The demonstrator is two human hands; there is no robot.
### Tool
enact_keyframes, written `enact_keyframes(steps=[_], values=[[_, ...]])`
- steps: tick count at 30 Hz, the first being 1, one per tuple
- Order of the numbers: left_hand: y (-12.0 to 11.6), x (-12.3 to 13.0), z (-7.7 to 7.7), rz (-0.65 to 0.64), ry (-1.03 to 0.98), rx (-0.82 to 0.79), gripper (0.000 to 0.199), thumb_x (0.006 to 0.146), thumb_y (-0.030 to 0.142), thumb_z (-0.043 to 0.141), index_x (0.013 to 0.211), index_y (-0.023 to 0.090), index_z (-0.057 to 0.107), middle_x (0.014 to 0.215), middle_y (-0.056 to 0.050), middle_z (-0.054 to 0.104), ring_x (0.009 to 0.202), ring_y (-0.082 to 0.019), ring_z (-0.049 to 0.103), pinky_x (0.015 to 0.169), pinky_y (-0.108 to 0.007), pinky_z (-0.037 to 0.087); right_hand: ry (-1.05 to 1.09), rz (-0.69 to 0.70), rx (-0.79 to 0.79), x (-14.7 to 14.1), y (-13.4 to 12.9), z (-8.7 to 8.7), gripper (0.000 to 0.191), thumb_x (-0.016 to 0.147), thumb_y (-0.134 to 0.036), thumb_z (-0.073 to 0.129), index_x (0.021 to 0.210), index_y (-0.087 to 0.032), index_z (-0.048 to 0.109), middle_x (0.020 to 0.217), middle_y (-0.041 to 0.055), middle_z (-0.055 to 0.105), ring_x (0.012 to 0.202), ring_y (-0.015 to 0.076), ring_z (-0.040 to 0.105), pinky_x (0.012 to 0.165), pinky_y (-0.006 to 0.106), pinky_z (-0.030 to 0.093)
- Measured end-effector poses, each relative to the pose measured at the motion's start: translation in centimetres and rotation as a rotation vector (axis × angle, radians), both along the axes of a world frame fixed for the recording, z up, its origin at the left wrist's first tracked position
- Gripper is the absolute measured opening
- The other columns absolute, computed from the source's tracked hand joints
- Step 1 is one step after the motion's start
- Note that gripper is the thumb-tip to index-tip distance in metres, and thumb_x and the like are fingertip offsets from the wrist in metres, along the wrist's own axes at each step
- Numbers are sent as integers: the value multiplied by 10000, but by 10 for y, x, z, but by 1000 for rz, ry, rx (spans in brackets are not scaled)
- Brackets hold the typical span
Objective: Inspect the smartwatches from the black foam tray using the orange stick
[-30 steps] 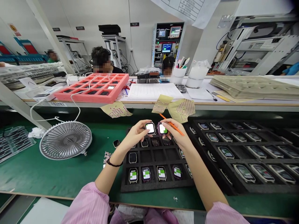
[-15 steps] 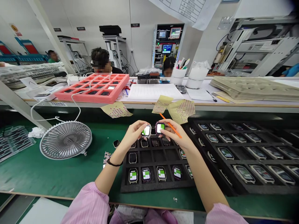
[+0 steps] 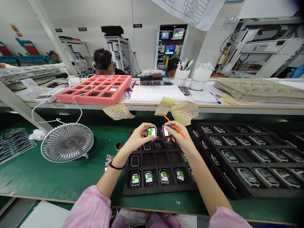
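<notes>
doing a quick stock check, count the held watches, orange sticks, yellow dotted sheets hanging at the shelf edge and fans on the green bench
held watches: 2
orange stick: 1
hanging yellow dotted sheets: 3
fan: 1
total: 7

On the surface [image 3: 35, 180], a watch tray [image 3: 161, 190] is lying before the person, with a row of watches [image 3: 164, 176] sitting along its near side. Over its far part, the left grip [image 3: 140, 134] is holding one watch [image 3: 151, 131]; just right of that, the right grip [image 3: 179, 131] is holding another watch [image 3: 167, 131] and a pen [image 3: 175, 126]. A fan [image 3: 67, 142] is resting well left, a loose watch [image 3: 118, 146] lying between it and the tray. To the right, a second tray [image 3: 266, 192] is holding more watches. Behind, on a raised shelf [image 3: 218, 110], a compartment tray [image 3: 92, 100] is sitting left, paper [image 3: 156, 92] is lying mid-way, and moulded trays [image 3: 266, 88] are resting right.
</notes>
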State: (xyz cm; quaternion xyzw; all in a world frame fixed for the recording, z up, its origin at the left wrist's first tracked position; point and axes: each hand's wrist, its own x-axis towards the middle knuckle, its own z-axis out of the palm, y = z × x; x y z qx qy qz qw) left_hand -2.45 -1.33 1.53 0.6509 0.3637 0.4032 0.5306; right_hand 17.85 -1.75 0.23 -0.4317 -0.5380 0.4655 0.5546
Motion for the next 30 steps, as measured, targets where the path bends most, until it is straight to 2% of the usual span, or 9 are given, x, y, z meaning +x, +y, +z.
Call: enact_keyframes(steps=[2,6,10,13,16,18,24,28,30], values=[[0,0,0,17,-12,-6,429,730,297,747,1093,163,561,1084,-73,635,752,-121,628,700,-264,532,-4,67,29,2,0,0,282,737,-405,766,914,-222,645,734,-13,582,474,95,522,406,230,430],[0,2,3,99,-39,-32,378,748,348,721,1044,163,577,989,-47,632,690,-100,590,588,-217,496,-45,191,65,6,0,1,351,726,-344,783,1016,-229,624,954,35,646,606,125,622,489,239,496],[1,3,5,164,-47,-60,342,747,422,713,942,162,606,840,-11,618,640,-90,555,518,-189,455,-80,219,55,6,-2,2,421,678,-290,818,1044,-240,614,1041,48,649,724,153,655,543,241,524],[3,3,3,177,-52,-92,331,785,464,669,906,161,616,759,3,600,563,-73,525,460,-173,407,-47,192,56,2,-3,4,347,716,-336,786,1004,-228,626,955,35,648,626,130,627,490,236,497],[4,3,0,168,-32,-82,329,834,469,612,932,156,630,723,-1,603,507,-69,528,409,-166,334,-3,93,39,-1,-2,4,279,745,-398,754,926,-217,643,747,-12,585,486,97,541,414,226,442],[5,3,-2,148,-24,-62,328,854,459,589,966,154,636,718,-8,607,511,-80,554,400,-168,315,8,27,9,-1,-1,2,266,734,-417,761,871,-219,650,668,-30,532,468,97,511,386,219,417],[8,1,-7,55,-31,-54,351,863,406,573,1131,182,605,926,-42,642,693,-118,622,470,-173,407,35,-18,-53,2,3,0,290,701,-440,782,817,-212,648,654,-26,533,499,108,506,386,217,411],[8,0,-7,46,-27,-43,413,826,312,626,1211,180,557,1143,-96,626,807,-137,633,520,-180,427,43,60,-34,4,2,3,332,669,-386,811,896,-218,637,751,-14,602,488,91,530,384,205,389],[7,0,-6,47,-27,-39,449,803,280,652,1225,172,541,1174,-110,615,812,-142,641,530,-186,420,39,104,-17,6,1,4,370,649,-353,825,931,-218,625,816,1,628,517,98,559,389,202,391]])
